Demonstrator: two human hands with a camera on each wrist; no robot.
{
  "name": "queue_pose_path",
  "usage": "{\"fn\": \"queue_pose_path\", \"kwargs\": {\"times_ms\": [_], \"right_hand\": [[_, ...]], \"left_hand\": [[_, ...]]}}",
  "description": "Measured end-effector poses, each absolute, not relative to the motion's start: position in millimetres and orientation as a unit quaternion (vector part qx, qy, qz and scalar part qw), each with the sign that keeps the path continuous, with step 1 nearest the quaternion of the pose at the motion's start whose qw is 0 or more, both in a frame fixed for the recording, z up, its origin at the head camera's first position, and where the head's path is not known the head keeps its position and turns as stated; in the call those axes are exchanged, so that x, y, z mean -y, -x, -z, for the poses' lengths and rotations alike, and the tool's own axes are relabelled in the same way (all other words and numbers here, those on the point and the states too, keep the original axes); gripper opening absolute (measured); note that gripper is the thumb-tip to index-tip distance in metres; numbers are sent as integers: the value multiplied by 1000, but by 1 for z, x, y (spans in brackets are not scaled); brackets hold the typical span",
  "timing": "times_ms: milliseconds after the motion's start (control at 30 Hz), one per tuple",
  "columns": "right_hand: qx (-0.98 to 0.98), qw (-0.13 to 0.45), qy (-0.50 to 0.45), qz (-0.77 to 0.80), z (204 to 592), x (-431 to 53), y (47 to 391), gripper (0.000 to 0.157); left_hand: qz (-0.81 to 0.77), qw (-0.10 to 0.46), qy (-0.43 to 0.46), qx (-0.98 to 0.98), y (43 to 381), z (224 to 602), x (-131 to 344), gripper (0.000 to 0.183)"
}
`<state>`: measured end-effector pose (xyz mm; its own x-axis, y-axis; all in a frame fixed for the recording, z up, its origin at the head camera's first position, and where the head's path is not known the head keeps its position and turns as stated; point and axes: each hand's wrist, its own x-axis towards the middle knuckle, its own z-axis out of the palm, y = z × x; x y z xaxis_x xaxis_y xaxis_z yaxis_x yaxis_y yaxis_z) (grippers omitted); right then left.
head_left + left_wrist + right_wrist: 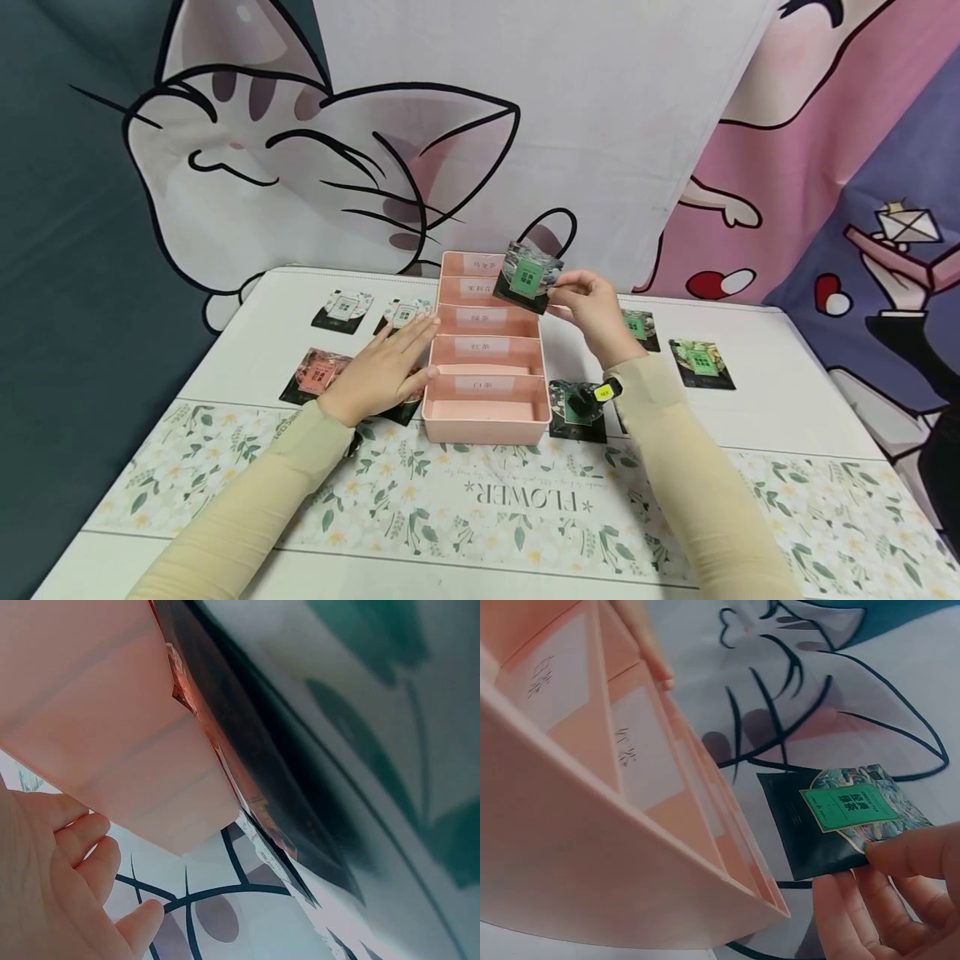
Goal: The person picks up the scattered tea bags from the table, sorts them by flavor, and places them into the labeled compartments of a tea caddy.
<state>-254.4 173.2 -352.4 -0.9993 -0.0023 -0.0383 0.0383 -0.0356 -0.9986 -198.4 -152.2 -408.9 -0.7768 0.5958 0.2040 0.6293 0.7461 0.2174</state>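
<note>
A pink divided box [487,432] with paper labels in its compartments stands mid-table. My right hand [592,312] pinches a dark tea sachet [527,277] with a green label by its edge, thumb on one face. The sachet is tilted, raised over the right side of the box's far compartments; in the right wrist view, the sachet [840,817] shows its printed front beyond the box wall [592,885]. My left hand [386,371], fingers extended, lies along the left side of the box, fingertips right at the rim. Beneath it, a reddish-black sachet [405,410] is partly hidden.
Left of the box lie a red-labelled sachet [315,375] and two white-and-black sachets, one nearer the edge [343,310]. On the right are green-labelled sachets [702,362], one beside the box's front corner [558,417] partly behind the right wrist strap. A cartoon cloth hangs behind the table.
</note>
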Motion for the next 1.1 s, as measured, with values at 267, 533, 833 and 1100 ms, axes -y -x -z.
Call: {"fn": "queue_pose_path", "kwargs": {"times_ms": [267, 533, 833, 1100], "right_hand": [[-744, 59, 31, 665, 356, -157, 259, 9], [-770, 81, 55, 630, 360, -145, 265, 7], [-819, 73, 72, 565, 357, -140, 265, 8], [-870, 53, 92, 482, 356, -135, 268, 6]], "left_hand": [[144, 54, 326, 933, 198, 410, 153, 71], [144, 47, 323, 934, 200, 410, 152, 71], [138, 52, 325, 934, 200, 410, 153, 71], [131, 55, 329, 934, 200, 410, 152, 72]]}}
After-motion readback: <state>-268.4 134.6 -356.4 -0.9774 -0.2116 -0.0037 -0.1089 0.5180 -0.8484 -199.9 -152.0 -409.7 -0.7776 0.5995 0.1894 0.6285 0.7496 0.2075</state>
